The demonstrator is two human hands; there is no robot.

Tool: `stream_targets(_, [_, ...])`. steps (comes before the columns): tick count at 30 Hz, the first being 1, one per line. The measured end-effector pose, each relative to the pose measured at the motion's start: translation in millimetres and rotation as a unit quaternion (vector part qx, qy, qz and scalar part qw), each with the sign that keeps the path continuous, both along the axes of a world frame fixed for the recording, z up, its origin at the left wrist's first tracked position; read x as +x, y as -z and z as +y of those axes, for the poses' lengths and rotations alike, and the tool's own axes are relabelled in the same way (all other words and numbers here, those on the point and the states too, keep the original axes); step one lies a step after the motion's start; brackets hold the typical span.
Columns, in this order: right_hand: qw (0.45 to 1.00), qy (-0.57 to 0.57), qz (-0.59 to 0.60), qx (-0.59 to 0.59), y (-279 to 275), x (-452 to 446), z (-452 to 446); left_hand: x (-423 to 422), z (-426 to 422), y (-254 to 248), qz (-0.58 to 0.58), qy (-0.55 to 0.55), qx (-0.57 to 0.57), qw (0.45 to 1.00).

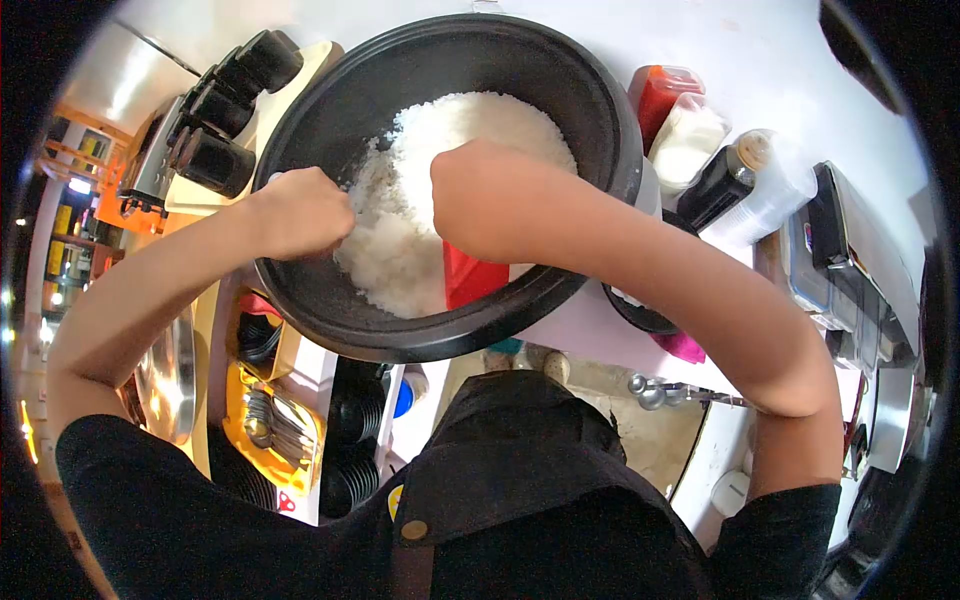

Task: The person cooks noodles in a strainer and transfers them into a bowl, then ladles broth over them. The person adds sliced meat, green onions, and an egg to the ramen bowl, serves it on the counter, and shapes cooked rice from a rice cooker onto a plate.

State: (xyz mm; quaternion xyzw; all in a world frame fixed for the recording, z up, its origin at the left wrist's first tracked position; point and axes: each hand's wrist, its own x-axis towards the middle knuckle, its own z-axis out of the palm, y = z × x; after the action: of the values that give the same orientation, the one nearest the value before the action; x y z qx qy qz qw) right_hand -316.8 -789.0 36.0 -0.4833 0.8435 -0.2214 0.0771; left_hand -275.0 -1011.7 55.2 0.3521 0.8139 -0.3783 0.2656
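A wide black pot (325, 120) stands in front of me with a heap of white cooked rice (480, 118) inside. My right hand (485, 205) is closed above the rice, gripping a red paddle (473, 278). The paddle's flat part points toward me against the near side of the rice, and its handle is hidden by the hand. At the left rim of the pot, my left hand (305, 213) is closed in a fist over the edge. Its fingertips are turned out of sight.
Black containers (215, 160) stand on the left. Along the right are a red-filled container (664, 95), a white-filled container (690, 140) and a dark bottle (722, 185). Below left, a yellow tray (240, 425) holds cutlery, beside stacked black bowls (355, 400). Measuring spoons (655, 390) hang lower right.
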Motion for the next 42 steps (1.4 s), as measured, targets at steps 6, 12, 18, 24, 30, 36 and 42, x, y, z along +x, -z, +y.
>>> stream_targets(6, [0.999, -0.038, 0.034, 0.003, 12.6, -7.9, -7.7, 11.9, 16.2, 2.3, 0.008, -0.049, 0.073, 0.996])
stream_targets(12, [0.998, -0.055, 0.021, 0.002, 9.1, -9.8, -7.9, 11.6, 14.4, 5.9, 0.000, -0.083, 0.137, 0.987])
stream_targets(18, [0.998, -0.054, -0.005, 0.007, 3.3, -8.2, -5.7, 10.0, 20.6, 2.7, -0.018, -0.156, 0.166, 0.974])
stream_targets(24, [0.998, -0.021, -0.047, 0.023, -6.0, -2.7, -11.7, 8.9, 21.6, 5.0, -0.046, -0.149, 0.208, 0.966])
stream_targets(30, [0.997, -0.063, -0.019, 0.032, -11.0, -2.8, -18.1, 11.8, 20.3, 5.2, -0.041, -0.172, 0.233, 0.956])
stream_targets(36, [0.997, -0.072, -0.010, 0.019, -8.6, -2.9, -23.5, 13.4, 25.3, 5.9, -0.017, -0.151, 0.260, 0.954])
stream_targets(42, [0.998, -0.037, -0.050, 0.023, -7.3, -0.3, -30.9, 10.6, 24.6, 6.5, -0.017, -0.126, 0.257, 0.958])
